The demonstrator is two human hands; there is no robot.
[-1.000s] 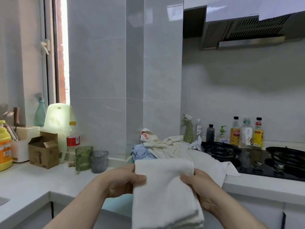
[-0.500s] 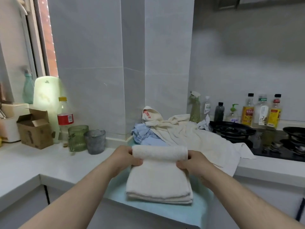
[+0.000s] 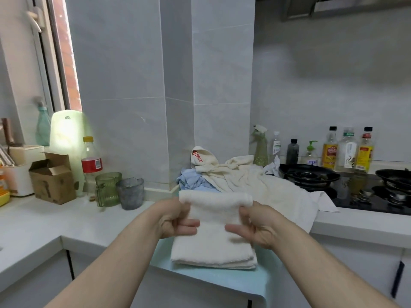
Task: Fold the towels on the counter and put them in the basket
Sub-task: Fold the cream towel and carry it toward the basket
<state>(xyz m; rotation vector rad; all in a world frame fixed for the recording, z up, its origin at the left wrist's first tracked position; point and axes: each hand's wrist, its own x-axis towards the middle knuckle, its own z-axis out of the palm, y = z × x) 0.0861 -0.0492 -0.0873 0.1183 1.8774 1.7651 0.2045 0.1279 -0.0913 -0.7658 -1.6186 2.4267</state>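
Observation:
A cream towel point(image 3: 213, 238) lies folded on a light blue surface point(image 3: 255, 278) at the counter's front edge. Its far edge is rolled up and over. My left hand point(image 3: 175, 221) grips the left end of that fold and my right hand point(image 3: 255, 225) grips the right end. Behind lies a heap of unfolded cloth: a large cream towel point(image 3: 262, 185), a crumpled blue cloth point(image 3: 191, 181) and a cream piece with red print point(image 3: 200, 157). I see no basket.
A green glass point(image 3: 107, 188) and a grey cup point(image 3: 130, 193) stand left of the towel. A cardboard box point(image 3: 52, 181) and a red-label bottle point(image 3: 91, 165) sit further left. To the right are a black gas hob point(image 3: 311, 176) and several bottles point(image 3: 347, 150).
The towel came down from hanging in front of me onto the blue surface. Both hands now pull its far edge toward me, and the camera has tilted down.

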